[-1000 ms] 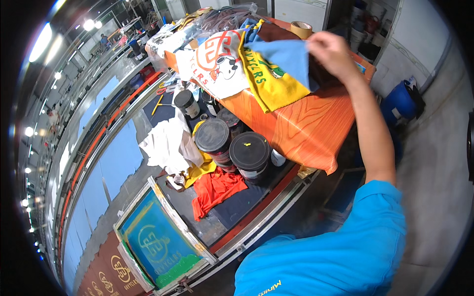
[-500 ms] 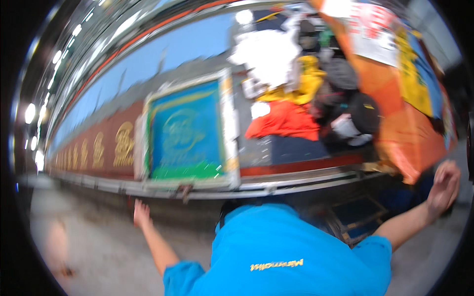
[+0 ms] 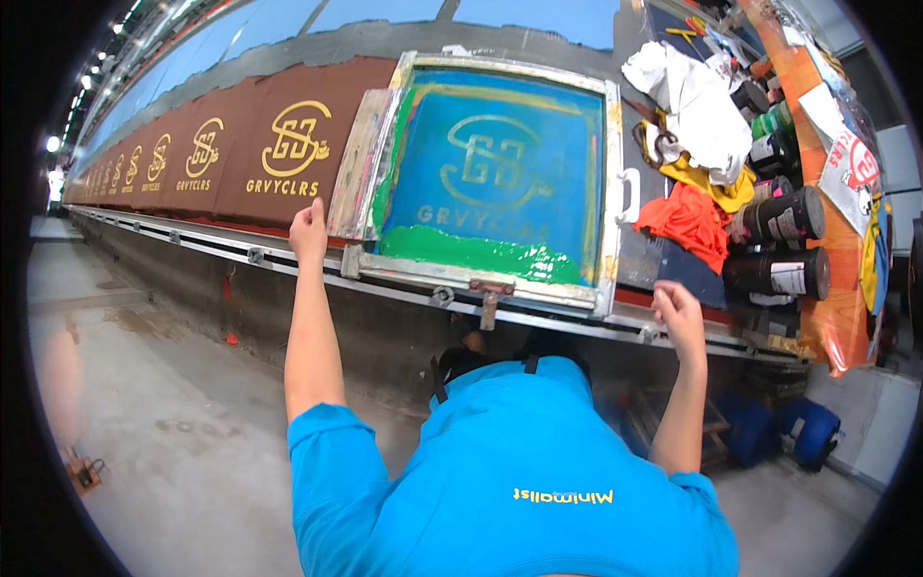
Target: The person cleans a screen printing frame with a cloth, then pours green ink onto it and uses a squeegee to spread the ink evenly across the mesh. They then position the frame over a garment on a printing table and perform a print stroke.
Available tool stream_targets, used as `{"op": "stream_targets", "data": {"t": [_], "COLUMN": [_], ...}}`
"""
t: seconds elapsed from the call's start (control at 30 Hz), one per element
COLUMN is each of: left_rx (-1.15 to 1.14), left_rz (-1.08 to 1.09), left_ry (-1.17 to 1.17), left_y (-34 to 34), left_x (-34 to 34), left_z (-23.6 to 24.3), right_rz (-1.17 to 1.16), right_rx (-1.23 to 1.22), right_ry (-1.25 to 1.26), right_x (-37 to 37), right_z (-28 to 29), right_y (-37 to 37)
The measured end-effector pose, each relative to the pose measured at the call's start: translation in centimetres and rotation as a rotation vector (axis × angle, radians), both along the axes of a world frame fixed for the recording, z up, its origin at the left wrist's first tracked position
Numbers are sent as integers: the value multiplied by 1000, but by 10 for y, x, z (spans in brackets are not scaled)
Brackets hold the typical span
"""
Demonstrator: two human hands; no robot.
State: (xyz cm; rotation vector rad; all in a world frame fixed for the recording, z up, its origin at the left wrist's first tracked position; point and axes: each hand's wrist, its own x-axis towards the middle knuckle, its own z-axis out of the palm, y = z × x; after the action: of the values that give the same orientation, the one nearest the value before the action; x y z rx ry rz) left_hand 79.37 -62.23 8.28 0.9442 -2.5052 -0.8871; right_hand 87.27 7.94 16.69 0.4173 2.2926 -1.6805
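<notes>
Screen-printing frame (image 3: 610, 144): lying flat on the long printing table, in front of the person, between the two hands. Its blue mesh (image 3: 461, 106) bears a looped monogram above a row of capital letters, both legible, and green ink (image 3: 471, 252) is pooled along the near edge. A rusty clamp (image 3: 492, 290) sits at the near rail; a white handle (image 3: 630, 195) is fixed at the right side.

Left hand (image 3: 308, 234): just left of the frame, at the near edge of the brown fabric (image 3: 245, 120). Fingers curled; whether they grip anything, or touch the fabric, cannot be determined.

Right hand (image 3: 681, 313): near the frame's near right corner, fingers loosely bent, released.

Markings: the brown fabric carries a row of yellow prints matching the mesh design, lettering readable on the nearest. The blue shirt (image 3: 481, 433) has yellow chest lettering, seen upside down. A white printed cloth (image 3: 836, 183) shows a red emblem and capitals. Black ink tubs (image 3: 784, 216) bear pale labels, text too small to read.

Right of the frame: red cloth (image 3: 685, 226), yellow cloth (image 3: 707, 185) and white cloth (image 3: 692, 106), heaped together.
</notes>
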Motion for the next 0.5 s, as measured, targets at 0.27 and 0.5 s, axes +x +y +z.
{"op": "stream_targets", "data": {"t": [0.27, 0.5], "left_rx": [284, 785], "left_rz": [-223, -57], "left_ry": [-409, -295], "left_y": [-12, -4], "left_x": [-49, -26], "left_z": [-13, 7], "right_rz": [-137, -238], "right_rx": [285, 133], "right_ry": [129, 55], "right_x": [-109, -225], "right_z": [-86, -171], "right_y": [-37, -45]}}
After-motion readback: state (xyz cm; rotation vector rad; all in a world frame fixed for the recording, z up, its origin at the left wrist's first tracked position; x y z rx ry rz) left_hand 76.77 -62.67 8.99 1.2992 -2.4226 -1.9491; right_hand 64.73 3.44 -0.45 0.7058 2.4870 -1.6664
